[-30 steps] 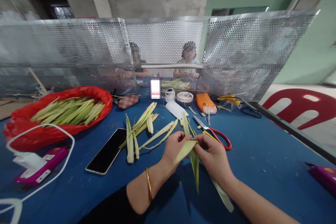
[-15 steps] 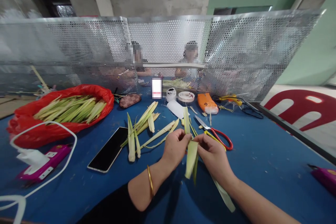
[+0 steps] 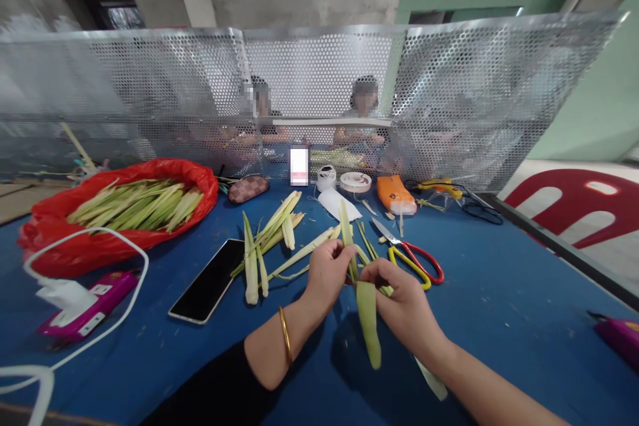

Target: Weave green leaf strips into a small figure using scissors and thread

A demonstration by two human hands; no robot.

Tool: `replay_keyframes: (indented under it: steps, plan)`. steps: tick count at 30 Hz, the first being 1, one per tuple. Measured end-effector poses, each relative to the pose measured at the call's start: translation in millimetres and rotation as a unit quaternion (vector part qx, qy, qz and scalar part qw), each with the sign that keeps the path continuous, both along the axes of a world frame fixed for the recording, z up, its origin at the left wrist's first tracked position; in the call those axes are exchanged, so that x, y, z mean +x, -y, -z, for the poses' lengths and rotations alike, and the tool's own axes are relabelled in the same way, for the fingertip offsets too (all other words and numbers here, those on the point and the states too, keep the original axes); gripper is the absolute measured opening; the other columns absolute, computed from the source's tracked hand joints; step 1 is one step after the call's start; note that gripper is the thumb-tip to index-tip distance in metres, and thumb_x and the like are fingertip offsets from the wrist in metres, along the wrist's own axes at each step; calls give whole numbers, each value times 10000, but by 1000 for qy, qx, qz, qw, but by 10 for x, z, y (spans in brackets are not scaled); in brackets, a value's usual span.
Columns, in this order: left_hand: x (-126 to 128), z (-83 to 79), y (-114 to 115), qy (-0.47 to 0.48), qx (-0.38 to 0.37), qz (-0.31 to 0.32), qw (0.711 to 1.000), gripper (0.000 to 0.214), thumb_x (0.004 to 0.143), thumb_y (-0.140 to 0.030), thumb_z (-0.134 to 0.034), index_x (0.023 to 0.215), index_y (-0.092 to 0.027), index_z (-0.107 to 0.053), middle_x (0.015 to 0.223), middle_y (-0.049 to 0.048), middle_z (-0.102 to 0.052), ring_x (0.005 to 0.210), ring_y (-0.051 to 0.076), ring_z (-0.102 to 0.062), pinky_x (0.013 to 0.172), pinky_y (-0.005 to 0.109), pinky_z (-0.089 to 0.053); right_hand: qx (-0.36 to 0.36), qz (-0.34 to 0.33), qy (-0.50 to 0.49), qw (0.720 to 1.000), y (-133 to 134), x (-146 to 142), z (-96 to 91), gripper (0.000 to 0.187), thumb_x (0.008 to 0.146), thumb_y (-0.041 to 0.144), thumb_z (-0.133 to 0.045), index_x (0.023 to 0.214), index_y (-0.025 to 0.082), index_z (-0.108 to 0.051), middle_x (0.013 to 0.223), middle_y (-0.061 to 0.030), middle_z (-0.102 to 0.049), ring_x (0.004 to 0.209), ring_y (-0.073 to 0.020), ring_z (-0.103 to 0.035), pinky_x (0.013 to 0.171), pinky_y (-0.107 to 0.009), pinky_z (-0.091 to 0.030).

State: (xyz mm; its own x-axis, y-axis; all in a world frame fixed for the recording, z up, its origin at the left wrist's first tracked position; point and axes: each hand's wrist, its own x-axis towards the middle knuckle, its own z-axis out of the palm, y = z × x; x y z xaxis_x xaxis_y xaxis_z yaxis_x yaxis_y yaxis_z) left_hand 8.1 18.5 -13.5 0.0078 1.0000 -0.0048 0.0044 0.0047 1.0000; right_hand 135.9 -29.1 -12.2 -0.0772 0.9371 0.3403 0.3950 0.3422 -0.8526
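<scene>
Both of my hands meet over the blue table, pinching long pale-green leaf strips that look like corn husk. My left hand is closed on a husk strip that points up and away from me. Fingers of my right hand are closed on a folded husk strip, whose wide end hangs down toward me. The exact crossing of the strips is partly hidden by my fingertips. Another pale strip shows below my right forearm. Scissors with red and yellow handles lie just beyond my right hand.
Loose husks lie left of my hands, beside a dark phone. A red bag holds many husks. White thread, a tape roll and an orange packet stand near the perforated metal screen. A purple power strip is at left.
The folded strip's hanging end has swung slightly right and lower, its face turned more toward me. My right hand has dropped a little; the upper strip has shifted left.
</scene>
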Motion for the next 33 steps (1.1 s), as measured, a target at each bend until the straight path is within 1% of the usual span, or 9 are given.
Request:
replay_keyframes:
  steps: [7,11,17,19,21,24,26,28,33]
  plan:
    - [0,-31,-22,30,-23,-28,999,225,712,-354,-638,616,-169,-554,481,-51,-481,413,87,-443,379,189,-374,21,-57,23,998,23,9,-46,147,743,69,-505,705,193,-575,680,8,-575,636,-135,-515,597,-234,-404]
    - [-71,2,-128,30,-32,-68,997,223,711,-367,-630,632,-177,-545,517,-54,-482,427,96,-476,387,200,-392,33,-229,-26,972,117,82,-189,120,796,91,-577,745,189,-624,748,-18,-617,696,-137,-581,651,-242,-443]
    - [-317,15,-399,-12,-28,-130,991,264,740,-419,-605,653,-172,-567,541,-29,-518,433,110,-495,399,218,-398,-299,-470,-251,792,215,291,-328,314,718,428,-759,681,177,-574,606,-19,-610,520,-164,-626,467,-251,-478]
    - [-430,-12,-482,-43,-15,-148,988,262,749,-415,-603,648,-174,-582,531,-20,-519,441,121,-498,408,224,-394,-291,-402,-295,816,139,338,-331,308,728,438,-746,742,193,-559,615,-5,-621,450,-135,-585,425,-233,-446]
    - [-541,-63,-537,-80,6,-168,983,252,756,-407,-608,662,-173,-607,583,14,-572,512,152,-551,460,245,-427,-243,-253,-276,895,1,369,-305,245,786,418,-683,799,200,-571,629,8,-612,426,-104,-529,431,-222,-414]
    - [-628,-181,-526,-132,62,-211,967,248,713,-329,-685,911,-179,-676,967,110,-673,919,257,-621,691,305,-492,-154,8,-78,985,-231,411,-218,282,867,416,-520,721,191,-606,508,19,-511,436,-122,-470,457,-249,-370]
    - [-594,-262,-441,-184,173,-242,937,422,748,-262,-655,1160,-183,-620,1255,138,-580,1158,278,-522,865,341,-457,-98,73,41,992,-328,437,-159,283,870,361,-483,668,200,-599,511,4,-518,487,-148,-497,492,-263,-361]
    - [-492,-312,-308,-210,251,-167,930,353,832,-291,-571,1159,-174,-634,1215,128,-613,1118,253,-551,914,354,-440,-12,58,158,986,-350,445,-124,229,874,298,-469,727,208,-619,643,-23,-607,590,-165,-555,542,-262,-362]
    - [-194,-251,6,-107,67,200,972,425,868,-515,-498,980,-160,-703,890,72,-706,789,185,-644,714,296,-494,161,-32,407,899,-259,398,-134,264,950,255,-394,879,192,-641,789,-53,-640,651,-156,-582,542,-250,-317]
